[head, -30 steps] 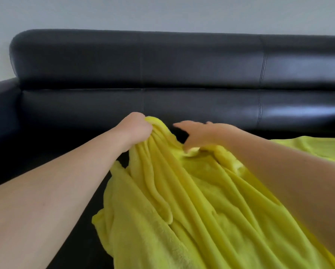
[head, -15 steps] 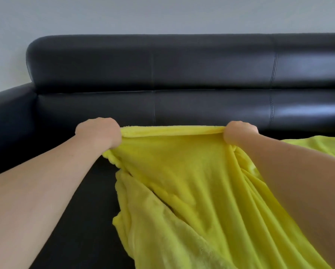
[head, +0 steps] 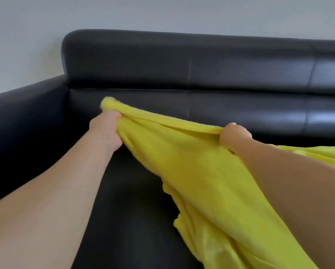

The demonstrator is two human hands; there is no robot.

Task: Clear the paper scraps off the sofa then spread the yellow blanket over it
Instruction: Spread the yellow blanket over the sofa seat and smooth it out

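Note:
A yellow fleece blanket hangs stretched between my two hands above the seat of a black leather sofa. My left hand grips the blanket's top edge near its left corner, fingers curled round the cloth. Further right along the same edge, my right hand holds it in a fist. The edge runs taut between them, close to the backrest. The rest of the blanket falls in folds to the lower right and spreads onto the seat at the right. No paper scraps show on the visible seat.
The sofa's left armrest rises at the left. A bare stretch of seat cushion lies below my left forearm. A plain pale wall stands behind the backrest.
Both hands have carried the blanket edge leftward toward the armrest corner and backrest, and the view has turned left. A second ago the hands were close together on bunched cloth; now they hold it spread apart.

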